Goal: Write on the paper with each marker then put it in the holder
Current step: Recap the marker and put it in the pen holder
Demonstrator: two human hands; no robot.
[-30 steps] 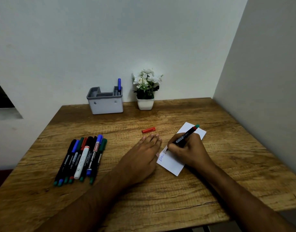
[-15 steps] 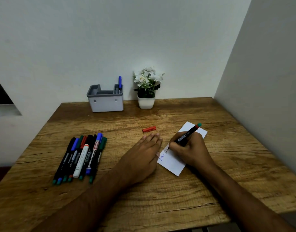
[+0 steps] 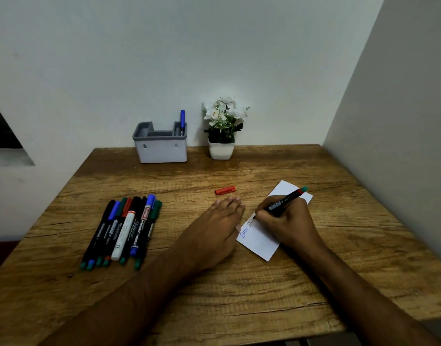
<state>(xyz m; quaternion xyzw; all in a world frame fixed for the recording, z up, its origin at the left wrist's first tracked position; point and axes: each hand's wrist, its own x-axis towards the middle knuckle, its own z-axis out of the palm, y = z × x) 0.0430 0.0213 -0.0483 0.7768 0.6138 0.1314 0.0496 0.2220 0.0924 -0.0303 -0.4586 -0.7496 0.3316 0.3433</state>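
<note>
A small white paper [image 3: 258, 242] lies on the wooden table, right of centre, with blue writing near its left edge. My right hand [image 3: 289, 224] grips a black marker [image 3: 285, 201] with a red and green end, its tip on the paper. My left hand [image 3: 215, 228] lies flat, fingers together, touching the paper's left edge. A red cap [image 3: 225, 190] lies just beyond my left fingertips. Several capped markers [image 3: 123, 229] lie side by side at the left. The grey holder [image 3: 160, 152] stands at the back with one blue marker [image 3: 182, 120] upright in it.
A white pot of white flowers [image 3: 222, 131] stands right of the holder, against the back wall. A side wall [image 3: 401, 121] closes the table's right edge. The table's near edge [image 3: 239, 338] runs below my forearms.
My right hand with the black marker has crept slightly along the paper while writing, and a second word has grown beside the first. My left hand has stayed in place.
</note>
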